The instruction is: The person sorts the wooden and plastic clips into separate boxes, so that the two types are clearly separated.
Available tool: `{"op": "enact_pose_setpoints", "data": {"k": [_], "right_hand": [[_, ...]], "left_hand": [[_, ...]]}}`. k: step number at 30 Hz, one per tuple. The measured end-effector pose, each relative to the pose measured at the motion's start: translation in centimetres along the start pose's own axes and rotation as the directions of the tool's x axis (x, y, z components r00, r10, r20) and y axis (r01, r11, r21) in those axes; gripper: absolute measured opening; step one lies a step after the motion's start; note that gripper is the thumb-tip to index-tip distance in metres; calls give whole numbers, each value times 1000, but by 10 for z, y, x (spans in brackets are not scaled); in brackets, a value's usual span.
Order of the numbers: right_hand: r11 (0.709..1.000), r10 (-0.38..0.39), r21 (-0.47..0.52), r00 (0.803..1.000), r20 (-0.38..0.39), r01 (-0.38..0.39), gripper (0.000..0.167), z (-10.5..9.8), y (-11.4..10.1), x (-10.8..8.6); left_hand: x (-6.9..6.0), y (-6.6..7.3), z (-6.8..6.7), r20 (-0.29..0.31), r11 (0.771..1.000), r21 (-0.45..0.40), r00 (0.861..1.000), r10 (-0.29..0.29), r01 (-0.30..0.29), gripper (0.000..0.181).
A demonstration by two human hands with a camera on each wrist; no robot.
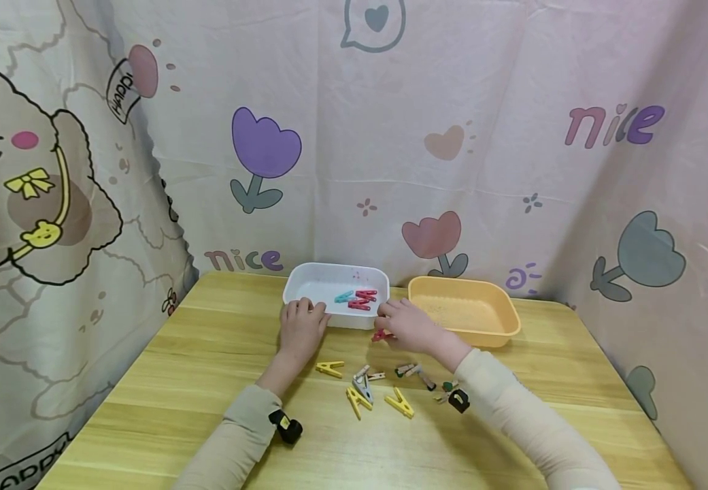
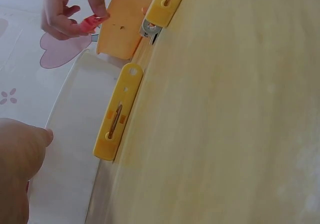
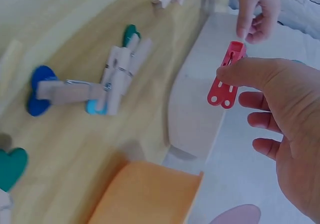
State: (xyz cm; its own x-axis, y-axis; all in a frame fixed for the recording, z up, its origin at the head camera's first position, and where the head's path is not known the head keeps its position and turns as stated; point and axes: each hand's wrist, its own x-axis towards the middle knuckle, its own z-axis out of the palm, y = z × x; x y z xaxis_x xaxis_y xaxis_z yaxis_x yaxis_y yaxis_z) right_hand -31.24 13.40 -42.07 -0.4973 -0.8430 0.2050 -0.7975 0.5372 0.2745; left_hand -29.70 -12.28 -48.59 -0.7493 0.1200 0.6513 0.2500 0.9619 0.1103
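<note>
The right hand (image 1: 411, 328) pinches a red plastic clothespin with a slotted body (image 3: 220, 94) between thumb and forefinger; its other three fingers are bent and stand apart from each other. The head view shows this clothespin just beyond the near right corner of a white rectangular plastic basin (image 1: 347, 319), at about 5 o'clock from the basin's middle.

The left hand (image 1: 302, 328) grips the basin's rim at about 7 o'clock, fingers bent over the edge and thumb against the outer side; the fingertips are hidden in the left wrist view. Inside the basin, toward 3 o'clock, lie several red plastic clothespins (image 1: 360, 306) with a light-blue plastic clothespin (image 1: 343, 297) beside them.

An orange-yellow rectangular plastic basin (image 1: 500, 331) stands at 3 o'clock from the white one, near it. Both rest on a yellowish wood-grained tabletop (image 1: 219, 381).

Around 6 o'clock from the white basin lie three yellow plastic clothespins (image 1: 400, 403) and a grey clothespin (image 1: 362, 388). At about 5 o'clock lie small wooden clothespins (image 3: 117, 74) bearing blue and green ornaments, and one with a green heart (image 3: 12, 166) shows nearer the right forearm.
</note>
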Motion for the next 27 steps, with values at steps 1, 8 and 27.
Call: {"op": "enact_pose_setpoints", "data": {"k": [1, 8, 27], "right_hand": [[1000, -2, -1, 1000, -5, 2, 23, -2, 1, 1], [1000, -3, 16, 1000, -4, 4, 20, -11, 6, 9], [997, 47, 64, 999, -15, -46, 25, -20, 23, 38]], "left_hand": [[0, 0, 0, 5, 1000, 0, 1000, -3, 3, 20], [0, 1, -1, 26, 1000, -10, 1000, -10, 10, 21], [1, 2, -3, 3, 1000, 3, 1000, -4, 4, 19]]}}
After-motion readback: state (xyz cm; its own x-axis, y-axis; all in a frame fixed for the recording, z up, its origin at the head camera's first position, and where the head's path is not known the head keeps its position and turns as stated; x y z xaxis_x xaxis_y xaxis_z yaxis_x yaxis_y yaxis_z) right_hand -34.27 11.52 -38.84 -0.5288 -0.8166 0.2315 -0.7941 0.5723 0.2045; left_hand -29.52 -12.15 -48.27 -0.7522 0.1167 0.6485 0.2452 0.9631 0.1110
